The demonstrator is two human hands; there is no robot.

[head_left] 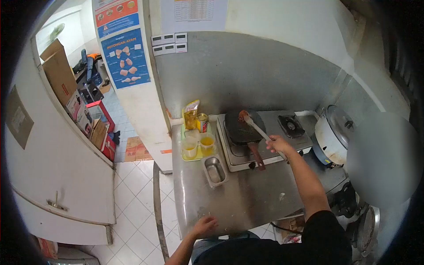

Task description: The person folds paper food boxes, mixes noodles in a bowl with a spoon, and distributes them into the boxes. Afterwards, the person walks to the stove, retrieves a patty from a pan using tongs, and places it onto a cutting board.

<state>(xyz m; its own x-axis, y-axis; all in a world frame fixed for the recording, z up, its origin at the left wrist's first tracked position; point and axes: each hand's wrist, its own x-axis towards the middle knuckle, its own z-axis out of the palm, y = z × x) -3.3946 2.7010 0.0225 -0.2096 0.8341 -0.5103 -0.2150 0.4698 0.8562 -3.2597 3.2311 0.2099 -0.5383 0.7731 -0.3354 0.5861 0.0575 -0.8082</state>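
My right hand (278, 145) is closed around a long pale utensil (259, 128), which slants down and left over a black ridged pan (244, 128). The utensil's far end meets something reddish-brown (243, 115) near the pan's back edge; whether it is food or sauce on the tip is unclear. The pan's brown handle (256, 155) points toward me, and the pan sits on the left burner of a gas stove (274, 157). Down by the front edge of the steel table, my left hand (205, 226) hangs with loosely bent fingers and holds nothing visible.
Left of the stove, a green tray (191, 158) bears cups of yellow liquid (206, 141), an oil pouch (191, 114) and a can (202, 123). A steel container (215, 170) stands in front. A large lidded pot (331, 134) is at right. The second burner (290, 126) is bare.
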